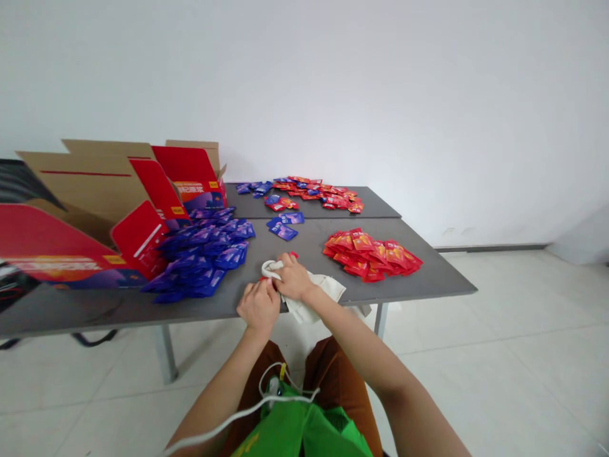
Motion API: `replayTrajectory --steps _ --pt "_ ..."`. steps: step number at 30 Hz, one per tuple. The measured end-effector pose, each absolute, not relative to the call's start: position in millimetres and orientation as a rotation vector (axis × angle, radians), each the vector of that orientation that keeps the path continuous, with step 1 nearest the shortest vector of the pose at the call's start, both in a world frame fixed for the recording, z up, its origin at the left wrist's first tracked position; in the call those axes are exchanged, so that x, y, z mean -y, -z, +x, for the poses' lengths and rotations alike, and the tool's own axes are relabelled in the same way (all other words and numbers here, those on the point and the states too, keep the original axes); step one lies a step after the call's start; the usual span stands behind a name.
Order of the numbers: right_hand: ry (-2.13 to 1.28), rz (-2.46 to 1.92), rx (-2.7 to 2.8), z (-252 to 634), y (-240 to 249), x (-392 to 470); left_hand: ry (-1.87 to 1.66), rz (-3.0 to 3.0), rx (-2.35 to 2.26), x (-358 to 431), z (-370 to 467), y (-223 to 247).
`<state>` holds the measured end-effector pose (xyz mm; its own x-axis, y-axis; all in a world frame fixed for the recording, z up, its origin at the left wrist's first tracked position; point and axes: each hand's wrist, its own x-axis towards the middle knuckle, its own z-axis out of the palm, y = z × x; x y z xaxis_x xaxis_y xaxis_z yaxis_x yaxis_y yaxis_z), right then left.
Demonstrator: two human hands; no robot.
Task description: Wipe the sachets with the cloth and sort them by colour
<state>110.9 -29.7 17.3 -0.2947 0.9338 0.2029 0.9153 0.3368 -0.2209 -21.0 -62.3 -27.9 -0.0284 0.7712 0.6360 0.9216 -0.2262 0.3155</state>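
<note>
Both my hands meet at the table's front edge over a white cloth bag (328,285). My left hand (259,306) is closed, its fingers curled beside the bag's opening; what they grip is hidden. The fingers of my right hand (291,277) are bent around the bag near its looped handle (270,269). Bits of red show beside the hands, too small to make out fully. Left of them lies a heap of blue packets (204,251), and to the right a heap of red packets (371,254). A few blue packets (283,228) lie just beyond my hands.
Open red and brown cardboard boxes (90,222) stand on the left of the grey table (438,282). Scattered red and blue packets (335,197) lie at the back near the wall. A white cable (238,416) crosses over my lap.
</note>
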Motion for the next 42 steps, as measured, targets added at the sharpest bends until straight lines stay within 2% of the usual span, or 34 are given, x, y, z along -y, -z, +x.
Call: replayTrajectory --steps 4,12,20,25,29,32,37,39,42 --pt "-0.136 -1.564 2.328 111.3 -12.6 41.8 1.075 -2.116 1.716 62.6 -23.7 25.1" --pt "-0.094 -2.006 2.024 136.9 -18.6 28.0 0.984 -2.205 1.75 63.0 -22.2 21.7" --pt "-0.151 -1.463 2.44 124.6 -16.5 48.5 0.858 -2.306 1.729 73.4 -24.7 15.4" --pt "-0.088 -1.73 2.247 133.9 -17.0 30.9 0.727 -2.354 1.731 68.1 -26.7 2.7" --pt "-0.066 -1.953 2.108 145.4 -22.7 18.9 0.806 -2.426 1.706 63.1 -32.6 -0.6" --pt "-0.027 -1.863 2.18 142.0 -23.6 28.2 0.921 -2.453 1.703 64.0 -37.9 6.7" --pt "-0.051 -1.452 2.462 125.5 -17.5 51.8 0.921 -2.497 1.66 69.7 -46.5 14.7" --pt "-0.047 -1.47 2.449 123.0 -16.1 51.6 0.861 -2.49 1.694 69.4 -46.8 9.6" --pt "-0.041 -1.755 2.253 122.2 -17.6 39.1 0.681 -2.438 1.838 64.1 -40.6 -3.0"
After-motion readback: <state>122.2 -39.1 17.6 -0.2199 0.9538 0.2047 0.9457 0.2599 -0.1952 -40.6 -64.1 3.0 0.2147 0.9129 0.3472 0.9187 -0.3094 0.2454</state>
